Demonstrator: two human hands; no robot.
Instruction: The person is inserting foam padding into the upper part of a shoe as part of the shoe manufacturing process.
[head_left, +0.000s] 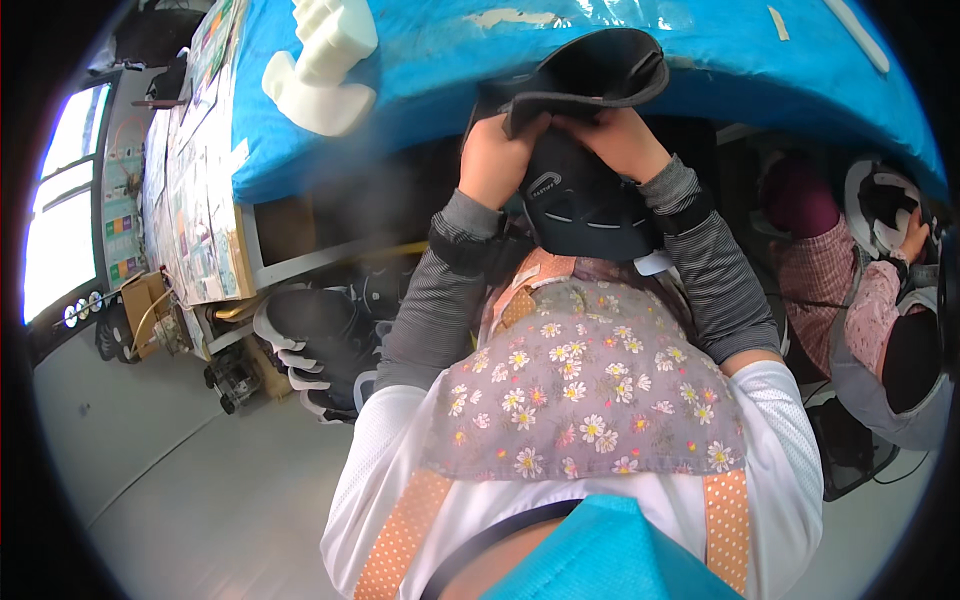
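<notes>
In front of my apron I hold up a black, helmet-like piece [575,205]. Its rounded lower part has pale slots and a small light marking. A broad, curved black flap [605,70] rises from its upper end, over the table edge. My left hand [497,160] is closed on the edge where flap and body meet. My right hand [625,145] grips the same edge on the other side, thumbs close together. The fingertips are mostly hidden behind the material.
A blue-covered table [430,90] lies ahead, bearing a lumpy white moulded piece [325,70] and a thin white strip [860,35]. Black-and-white pieces [320,340] are stacked below on the left. At right, a seated co-worker holds a white-and-black piece [885,205].
</notes>
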